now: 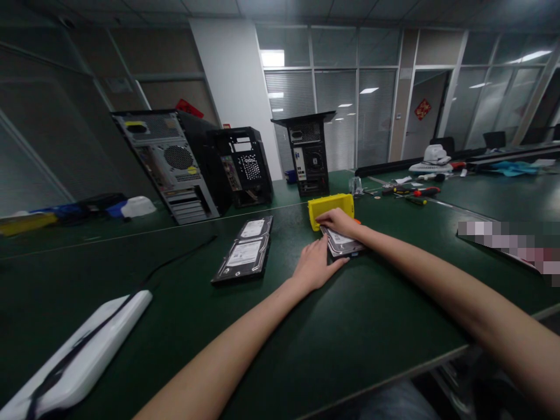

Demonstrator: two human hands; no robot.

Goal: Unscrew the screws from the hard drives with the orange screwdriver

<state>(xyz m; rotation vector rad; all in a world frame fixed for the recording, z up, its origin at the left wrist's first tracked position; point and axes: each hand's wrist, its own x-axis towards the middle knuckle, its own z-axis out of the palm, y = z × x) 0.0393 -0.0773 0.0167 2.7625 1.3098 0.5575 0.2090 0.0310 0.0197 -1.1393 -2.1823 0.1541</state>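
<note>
A hard drive (343, 243) with a white label lies on the green table (271, 326) in front of a yellow bin (329, 206). My left hand (314, 265) rests against its near left edge, fingers together and thumb along the side. My right hand (338, 221) lies over its far end, fingers curled down onto it, next to the bin. Two more hard drives lie to the left, one (244, 258) nearer and one (256, 228) farther.
Three computer towers (170, 163) (242, 166) (311, 153) stand at the back of the table. A white power strip (83, 350) with a black cable lies near left. Screwdrivers (413, 192) and small parts sit far right. The table's front edge runs lower right.
</note>
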